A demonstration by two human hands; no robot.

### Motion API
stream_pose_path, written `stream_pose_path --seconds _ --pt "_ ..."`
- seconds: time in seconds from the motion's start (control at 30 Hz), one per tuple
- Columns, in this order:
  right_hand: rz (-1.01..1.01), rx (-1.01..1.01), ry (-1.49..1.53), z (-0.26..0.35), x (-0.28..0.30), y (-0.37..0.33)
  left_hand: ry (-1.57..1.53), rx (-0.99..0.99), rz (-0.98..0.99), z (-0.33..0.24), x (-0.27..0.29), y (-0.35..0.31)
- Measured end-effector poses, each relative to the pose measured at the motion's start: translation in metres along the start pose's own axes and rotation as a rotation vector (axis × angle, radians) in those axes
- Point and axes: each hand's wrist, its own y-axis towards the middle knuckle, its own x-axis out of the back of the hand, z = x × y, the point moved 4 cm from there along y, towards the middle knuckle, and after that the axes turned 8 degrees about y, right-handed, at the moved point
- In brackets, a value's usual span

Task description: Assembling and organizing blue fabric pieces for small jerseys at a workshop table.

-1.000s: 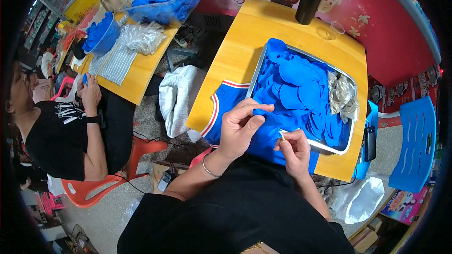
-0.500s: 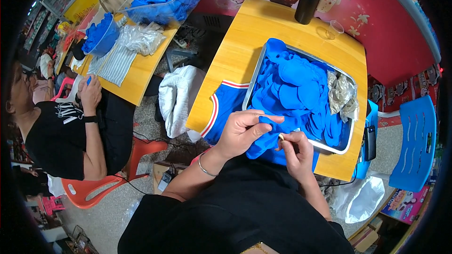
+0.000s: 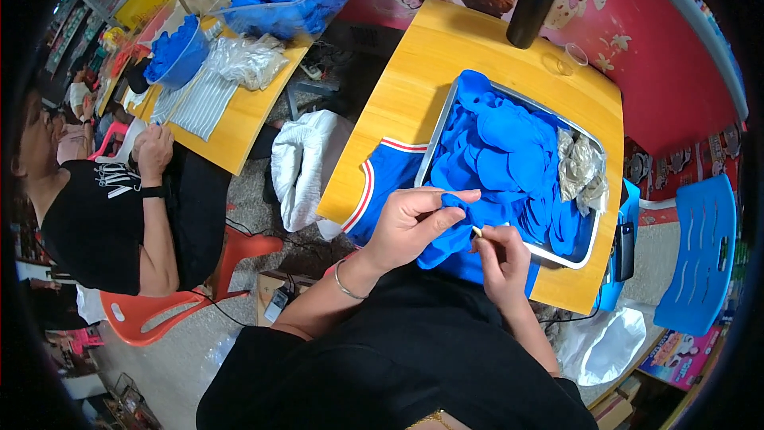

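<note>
My left hand (image 3: pixel 407 227) is closed on a blue fabric piece (image 3: pixel 447 248), pinched between thumb and fingers above the near edge of the tray. Close beside it, my right hand (image 3: pixel 505 261) is closed in a pinch at the fabric's right edge. A small pale thing (image 3: pixel 477 232) shows at its fingertips; its kind is too small to make out. Beyond both hands, a metal tray (image 3: pixel 436 134) holds a heap of blue rounded fabric pieces (image 3: pixel 505 151) and a clear plastic bag (image 3: pixel 582 167) at its right side.
Blue cloth with red-and-white trim (image 3: pixel 370 191) lies left of the tray on the wooden table (image 3: pixel 434 32). A black bottle (image 3: pixel 533 8) and a clear cup (image 3: pixel 574 54) stand at the back. A seated co-worker (image 3: pixel 95 223) is at the left; a blue chair (image 3: pixel 696 255) stands right.
The view has shifted slightly. Both my hands keep nearly the same place and hold, with the blue fabric piece still in the left one.
</note>
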Motion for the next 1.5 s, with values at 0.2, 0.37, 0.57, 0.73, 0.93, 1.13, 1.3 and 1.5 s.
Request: stream_pose_path --seconds 0.2,0.37,0.57,0.73,0.93,1.13,1.3,1.5 --pt "0.063 -0.125 0.208 -0.005 -0.003 0.005 -0.095 0.058 0.05 0.005 -0.001 0.0" --pt "0.162 -0.455 0.518 -0.017 -0.018 0.008 -0.105 0.06 0.102 -0.003 0.011 0.003" --pt "-0.028 -0.219 0.08 -0.011 -0.02 0.015 -0.012 -0.111 -0.073 0.002 0.021 0.004" --pt "-0.093 -0.06 -0.034 -0.02 -0.019 0.014 -0.062 -0.044 -0.109 0.01 0.026 0.0" --pt "-0.04 -0.004 -0.177 -0.024 -0.012 0.007 -0.156 -0.058 -0.06 0.02 0.028 0.003" --pt "-0.118 -0.007 -0.259 -0.022 -0.004 0.0 -0.118 -0.094 -0.14 0.011 0.022 0.008" --pt "-0.012 -0.06 -0.186 -0.018 -0.006 0.002 0.024 -0.047 -0.157 -0.003 0.024 0.008" --pt "-0.07 -0.183 -0.036 -0.005 0.004 -0.002 0.051 -0.133 -0.171 -0.001 0.003 0.012"
